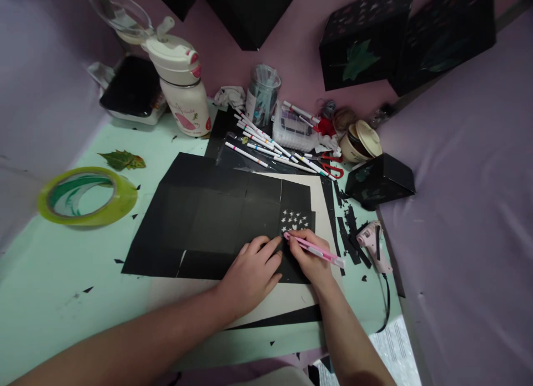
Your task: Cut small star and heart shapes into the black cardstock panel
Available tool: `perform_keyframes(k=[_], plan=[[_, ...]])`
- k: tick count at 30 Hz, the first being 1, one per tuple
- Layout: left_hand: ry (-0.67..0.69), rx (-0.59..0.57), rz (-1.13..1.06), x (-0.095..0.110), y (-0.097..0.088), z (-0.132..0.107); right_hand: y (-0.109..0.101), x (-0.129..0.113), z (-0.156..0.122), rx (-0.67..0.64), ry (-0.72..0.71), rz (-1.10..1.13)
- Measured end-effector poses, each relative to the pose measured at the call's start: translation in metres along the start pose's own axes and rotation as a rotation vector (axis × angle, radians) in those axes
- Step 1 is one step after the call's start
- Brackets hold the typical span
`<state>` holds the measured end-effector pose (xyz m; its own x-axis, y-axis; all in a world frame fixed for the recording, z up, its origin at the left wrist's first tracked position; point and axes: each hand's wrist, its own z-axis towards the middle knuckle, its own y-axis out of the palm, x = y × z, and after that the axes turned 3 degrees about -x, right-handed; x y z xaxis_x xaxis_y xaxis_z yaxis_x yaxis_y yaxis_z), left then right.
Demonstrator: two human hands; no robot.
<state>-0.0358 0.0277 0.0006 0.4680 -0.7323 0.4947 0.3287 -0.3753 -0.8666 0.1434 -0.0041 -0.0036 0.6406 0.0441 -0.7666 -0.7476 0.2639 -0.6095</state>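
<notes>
- The right hand (311,261), just right of the frame's centre, has its grip pinched around a pink craft knife (315,250). The knife's tip end meets the black paper (208,214), but the blade itself is too small to make out.
- The left hand (250,275) lies on the same paper just beside the right hand. Its grip is loosely spread, with the fingers down on the sheet and holding nothing.
- A patch of small pale cut-outs (293,220) shows in the paper just above the knife; their exact shape is hard to tell.
- The paper's lower right corner is hidden under both hands.
- A cream board (287,305) lies under the paper, and the forearms partly cover it.
- The mint-green desk (58,286) carries a green tape roll (85,196) at the left and a leaf (122,160) above it.
- A white bottle (183,89) stands at the upper left.
- Loose markers (266,144) lie above the paper, with red scissors (334,168) partly buried among them.
- A pink glue gun (372,241) lies at the right desk edge, its cord running down towards the bottom of the frame.
- A small black box (381,180) sits above the gun.
- Larger black boxes (362,41) at the upper right are cut off by the top of the frame.
</notes>
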Motion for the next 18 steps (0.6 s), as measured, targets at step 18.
perform_keyframes(k=[18], plan=[[0.002,0.029,0.003,0.000,0.001,0.000,0.004,0.009,-0.009,-0.046,-0.080,-0.074]])
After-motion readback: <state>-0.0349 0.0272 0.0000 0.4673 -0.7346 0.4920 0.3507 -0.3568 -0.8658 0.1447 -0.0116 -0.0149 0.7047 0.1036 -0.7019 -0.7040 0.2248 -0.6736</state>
